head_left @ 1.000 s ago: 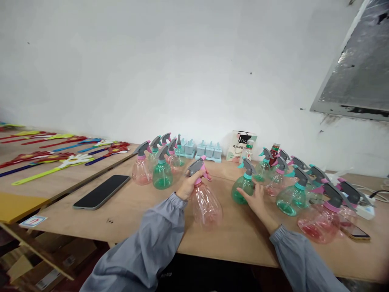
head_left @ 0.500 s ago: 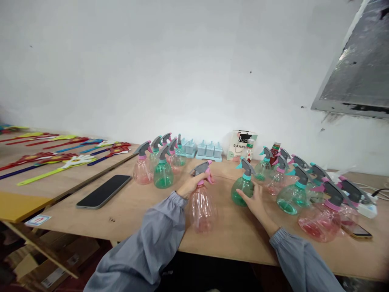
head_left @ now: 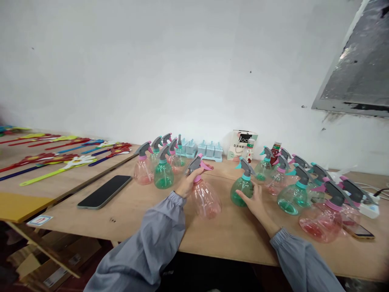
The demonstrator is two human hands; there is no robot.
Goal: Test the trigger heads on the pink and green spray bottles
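My left hand [head_left: 189, 183] is closed round the neck of a clear pink spray bottle [head_left: 207, 201] with a grey and pink trigger head. The bottle hangs tilted, its base swung to the right. To the right, my right hand [head_left: 254, 198] wraps the side of a green spray bottle [head_left: 240, 191] that stands upright with a turquoise collar and trigger. Its far fingers are hidden behind the bottle. Several more spray bottles stand close by, among them a green one [head_left: 163, 175] on the left and a pink one [head_left: 320, 222] on the right.
A black phone [head_left: 105, 192] lies at left, another phone [head_left: 358, 228] at far right. Pale blue popsicle moulds [head_left: 209, 151] and a printed box [head_left: 242, 145] stand by the wall. Colourful hand-shaped plastic clappers [head_left: 68, 162] cover the left table. A power strip [head_left: 369, 209] sits at right.
The pink spray bottle in my left hand has tipped, its base swinging to the right and up and its head leaning left. My right hand stays at the green bottle.
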